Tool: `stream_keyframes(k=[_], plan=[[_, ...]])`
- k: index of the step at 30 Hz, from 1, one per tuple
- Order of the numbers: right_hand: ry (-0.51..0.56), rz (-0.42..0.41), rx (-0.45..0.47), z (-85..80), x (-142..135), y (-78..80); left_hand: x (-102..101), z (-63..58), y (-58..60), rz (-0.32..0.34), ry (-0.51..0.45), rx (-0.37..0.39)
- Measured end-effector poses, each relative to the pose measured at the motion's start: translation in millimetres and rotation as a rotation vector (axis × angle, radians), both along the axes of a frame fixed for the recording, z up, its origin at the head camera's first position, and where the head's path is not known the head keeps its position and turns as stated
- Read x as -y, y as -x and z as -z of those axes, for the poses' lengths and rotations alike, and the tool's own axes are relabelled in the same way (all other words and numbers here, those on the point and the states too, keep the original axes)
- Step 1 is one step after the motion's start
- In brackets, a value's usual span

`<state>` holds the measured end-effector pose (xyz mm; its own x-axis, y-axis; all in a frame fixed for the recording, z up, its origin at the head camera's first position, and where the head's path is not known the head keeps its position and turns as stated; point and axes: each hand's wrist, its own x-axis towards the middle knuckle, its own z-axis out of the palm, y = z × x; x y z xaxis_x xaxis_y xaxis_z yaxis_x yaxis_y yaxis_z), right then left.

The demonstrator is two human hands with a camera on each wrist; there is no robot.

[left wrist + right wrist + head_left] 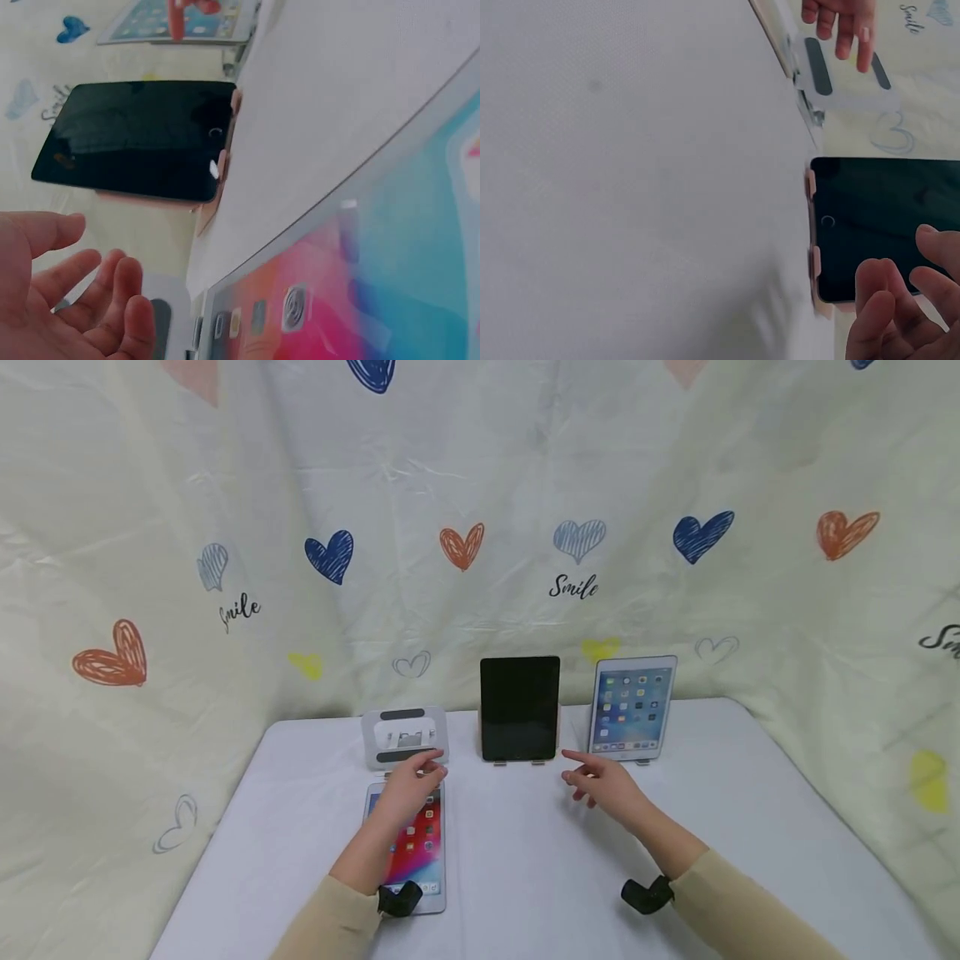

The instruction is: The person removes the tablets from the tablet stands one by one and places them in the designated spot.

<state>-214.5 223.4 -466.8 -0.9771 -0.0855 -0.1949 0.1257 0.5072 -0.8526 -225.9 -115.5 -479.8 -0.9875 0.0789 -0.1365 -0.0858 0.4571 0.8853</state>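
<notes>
Left hand [408, 785]: I have it above the head end of the flat tablet [432, 870], in front of the bare stand [384, 735]. Fingers loosely bent, partly spread, pinching nothing; whether a fingertip brushes the stand I cannot tell. Right hand [606, 783]: near the lower right corner of the dark tablet [520, 706], forefinger pointing, the others slackly bent with gaps between some. Nothing gripped.

Location: flat tablet lies face up on the left of the table [517, 868], lit, under my left forearm. Dark tablet leans on its own stand between the hands, bottom edge behind two pinkish lips [816, 260]. Right tablet [634, 703] leans likewise, beyond the right hand.

Handling (my estimate): each tablet a thin, stiff slab, light enough for one hand but steadier in two. Glass face is probably slick and the weak point; a drop or a twist could crack it. Lying flush, the flat tablet gives little room for fingertips beneath; I would take it by both long edges, thumbs on the border, and tip one side up first. The dark one I would take by its side edges above the lips, lifting upward to clear them. The bare stand looks rigid and light, liable to skid; hold it by the plate's outer rim, away from the hinge.
</notes>
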Motion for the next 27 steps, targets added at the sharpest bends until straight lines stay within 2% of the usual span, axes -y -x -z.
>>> stream_keyframes(k=[3, 12, 17, 27], plan=[[-0.016, 0.008, -0.013, -0.4, -2.2, 4.2, -8.9, 0.5, 2.7, -0.025, -0.002, -0.03], [-0.013, 0.03, -0.064, -1.3, -3.8, 19.6, -34.4, -7.4, 15.5, -0.082, 0.0, -0.028], [-0.018, 0.041, -0.103, -4.6, -3.3, 28.3, -43.9, -12.9, 22.8, -0.069, 0.018, -0.054], [-0.038, 0.09, -0.137, -17.0, 7.8, 46.3, -59.2, -20.5, 39.6, -0.039, -0.005, -0.11]])
